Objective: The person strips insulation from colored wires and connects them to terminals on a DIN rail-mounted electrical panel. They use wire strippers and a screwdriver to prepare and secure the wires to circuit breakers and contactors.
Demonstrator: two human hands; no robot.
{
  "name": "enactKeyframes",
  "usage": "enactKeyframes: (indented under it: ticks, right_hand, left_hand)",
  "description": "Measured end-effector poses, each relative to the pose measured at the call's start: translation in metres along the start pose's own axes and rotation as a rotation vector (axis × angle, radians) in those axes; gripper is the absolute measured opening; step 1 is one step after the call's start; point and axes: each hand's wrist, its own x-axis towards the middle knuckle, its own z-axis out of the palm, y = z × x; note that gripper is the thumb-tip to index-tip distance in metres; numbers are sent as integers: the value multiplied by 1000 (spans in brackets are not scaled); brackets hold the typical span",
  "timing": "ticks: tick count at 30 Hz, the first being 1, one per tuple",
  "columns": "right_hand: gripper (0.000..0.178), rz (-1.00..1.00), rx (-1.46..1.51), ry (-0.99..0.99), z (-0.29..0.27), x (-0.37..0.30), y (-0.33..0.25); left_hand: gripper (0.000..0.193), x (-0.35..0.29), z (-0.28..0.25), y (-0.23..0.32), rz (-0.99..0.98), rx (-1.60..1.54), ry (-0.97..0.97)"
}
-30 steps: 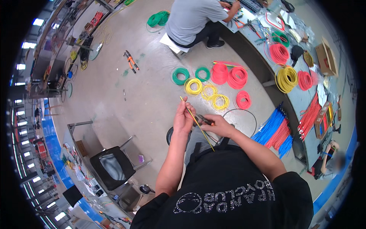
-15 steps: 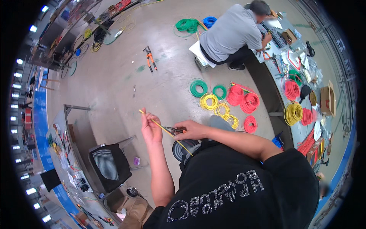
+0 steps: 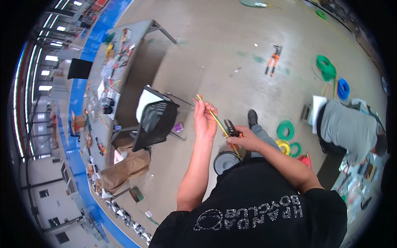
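The left hand (image 3: 205, 125) pinches the yellow-green wire (image 3: 220, 125) near its far end, maybe keeping it steady; the right hand (image 3: 248, 139) grips dark pliers (image 3: 232, 131)

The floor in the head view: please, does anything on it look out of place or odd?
Yes, mildly. The orange-handled plier-like tool lies by itself on the floor, where it might be stepped on. Greenish smudges mark the floor nearby, and a purple packet lies near the black chair.
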Motion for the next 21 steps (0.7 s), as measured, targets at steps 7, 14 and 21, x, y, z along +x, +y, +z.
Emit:
enactKeyframes:
  ticks: [7, 14, 21]
  right_hand:
    - [29, 115, 257, -188, -43, 104, -108]
    - [29, 211, 227, -324, -51, 207, -163]
    - [30, 328, 58, -287, -66, 332, -193]
  left_hand:
    - [38, 85, 65, 60, 217, 183, 118]
    - [36, 146, 84, 113, 301, 439, 200]
    - [31, 254, 39, 162, 317, 376, 346]
